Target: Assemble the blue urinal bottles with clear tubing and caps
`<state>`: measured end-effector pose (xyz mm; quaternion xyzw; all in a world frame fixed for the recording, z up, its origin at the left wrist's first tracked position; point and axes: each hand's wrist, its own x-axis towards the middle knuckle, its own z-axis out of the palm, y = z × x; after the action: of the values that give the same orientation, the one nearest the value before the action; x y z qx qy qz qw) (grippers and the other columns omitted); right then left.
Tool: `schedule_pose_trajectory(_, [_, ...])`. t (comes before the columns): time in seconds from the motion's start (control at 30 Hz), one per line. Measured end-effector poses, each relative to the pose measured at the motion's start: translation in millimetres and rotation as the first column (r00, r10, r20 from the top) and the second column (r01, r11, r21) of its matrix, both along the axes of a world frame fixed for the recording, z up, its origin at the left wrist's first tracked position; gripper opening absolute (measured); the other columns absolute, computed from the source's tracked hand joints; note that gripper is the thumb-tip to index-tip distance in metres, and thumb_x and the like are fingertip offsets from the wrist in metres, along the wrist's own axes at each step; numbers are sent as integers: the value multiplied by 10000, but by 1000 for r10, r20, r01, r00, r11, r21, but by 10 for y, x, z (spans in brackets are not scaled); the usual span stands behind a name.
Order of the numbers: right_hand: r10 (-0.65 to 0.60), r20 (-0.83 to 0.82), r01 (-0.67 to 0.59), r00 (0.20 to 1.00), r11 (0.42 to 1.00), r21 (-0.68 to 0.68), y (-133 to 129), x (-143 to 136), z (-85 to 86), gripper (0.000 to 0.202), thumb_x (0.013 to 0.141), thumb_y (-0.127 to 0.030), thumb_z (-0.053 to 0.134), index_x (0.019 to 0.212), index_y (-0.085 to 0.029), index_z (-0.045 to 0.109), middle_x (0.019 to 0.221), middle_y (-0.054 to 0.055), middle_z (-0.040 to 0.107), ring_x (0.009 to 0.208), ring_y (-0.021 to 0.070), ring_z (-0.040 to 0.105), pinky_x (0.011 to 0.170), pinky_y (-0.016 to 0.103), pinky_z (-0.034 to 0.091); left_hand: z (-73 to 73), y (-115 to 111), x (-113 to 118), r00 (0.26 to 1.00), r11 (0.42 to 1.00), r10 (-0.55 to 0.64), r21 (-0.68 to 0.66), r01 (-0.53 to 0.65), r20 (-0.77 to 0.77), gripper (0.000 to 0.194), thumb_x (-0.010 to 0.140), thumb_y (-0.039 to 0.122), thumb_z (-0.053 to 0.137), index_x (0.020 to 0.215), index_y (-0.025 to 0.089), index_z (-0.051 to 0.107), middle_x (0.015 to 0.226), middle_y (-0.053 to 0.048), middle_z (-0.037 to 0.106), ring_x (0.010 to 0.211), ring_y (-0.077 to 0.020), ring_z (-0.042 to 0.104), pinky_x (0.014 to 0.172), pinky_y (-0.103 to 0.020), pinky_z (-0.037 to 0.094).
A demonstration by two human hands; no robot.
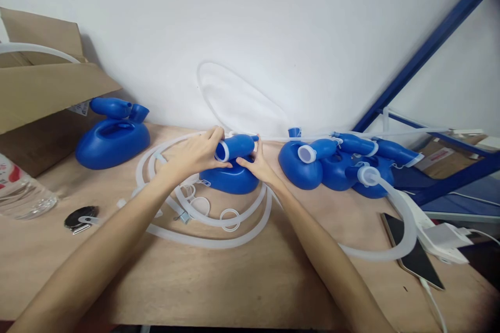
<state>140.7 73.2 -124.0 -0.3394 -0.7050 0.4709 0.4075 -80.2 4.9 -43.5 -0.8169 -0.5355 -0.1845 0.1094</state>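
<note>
One grainy wood table (234,286) bears a smooth, rounded plastic bottle (230,183); at its twelve o'clock, the left hand (201,150) and right hand (261,165), equally near, pinch a glossy blue tube (241,145) lying between them, long axis eight to two: left at the pale rim (226,152), right at the narrow end (254,138).

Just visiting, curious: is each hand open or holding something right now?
Left hand: closed, holding the blue neck by its white-rimmed end.
Right hand: partly curled at the neck's narrow end; firm hold cannot be told.
</note>
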Motion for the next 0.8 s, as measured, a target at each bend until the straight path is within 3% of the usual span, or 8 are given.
schedule_pose_trajectory(0.13, [-42,32,37,999,989,144,10,-18,-41,1418,623,-567,924,1664,-217,27,1643,182,394,1540,323,371,1293,520,255,-179,32,162,992,995,104,2,-104,-74,534,907,620,635,1167,162,547,1011,-168,711,915,-384,724,657,-363,456])
schedule_pose_trajectory(0.27, [-116,69,101,991,977,188,1,-53,-117,1377,588,-580,925,1638,-193,124,1650,203,345,1538,348,344,1277,542,274,-352,62,268,985,986,160,-36,-163,-63,360,964,425,565,1193,146,556,1132,-207,700,966,-372,730,696,-372,488])
schedule_pose_trajectory(0.4, [-266,158,206,951,925,319,-23,-96,-240,1175,659,-626,873,1582,-166,310,1593,213,399,1506,377,378,1259,541,305,-435,112,305,990,983,142,-115,-142,-9,315,967,313,560,1235,150,531,1265,-220,658,1053,-362,720,789,-375,519])
schedule_pose_trajectory(0.47, [-294,221,193,930,901,388,-31,-99,-287,1003,757,-651,790,1544,-167,397,1586,210,402,1514,380,362,1267,536,289,-405,130,291,995,985,85,-156,-76,48,424,949,342,621,1309,164,488,1265,-208,670,1088,-364,712,836,-381,528])
schedule_pose_trajectory(0.53, [-307,271,180,912,895,407,-36,-87,-307,883,848,-657,692,1528,-158,430,1563,212,420,1513,379,363,1265,536,289,-324,126,241,995,978,-17,-205,36,96,677,887,379,728,1436,174,389,1284,-193,678,1117,-354,704,867,-372,534])
schedule_pose_trajectory(0.6, [-334,293,205,896,896,394,-41,-69,-302,773,921,-650,586,1499,-150,467,1518,213,453,1472,375,420,1241,533,330,-207,90,159,997,965,-41,-255,55,63,843,833,375,790,1507,173,326,1298,-189,683,1130,-352,700,870,-362,536])
schedule_pose_trajectory(0.7, [-396,288,261,872,874,411,-52,-52,-276,701,975,-639,474,1466,-140,500,1538,223,396,1423,373,478,1203,516,384,-43,-30,50,993,942,33,-328,-70,-116,547,872,396,737,1340,168,570,1226,-183,722,1123,-363,698,869,-370,534])
schedule_pose_trajectory(0.8, [-436,304,269,847,844,463,-60,-59,-265,738,966,-656,472,1446,-98,500,1506,256,409,1386,410,495,1171,557,401,-18,-183,94,980,846,-91,-533,-19,-179,301,919,412,669,1129,202,722,1138,-135,764,1040,-324,724,845,-360,541])
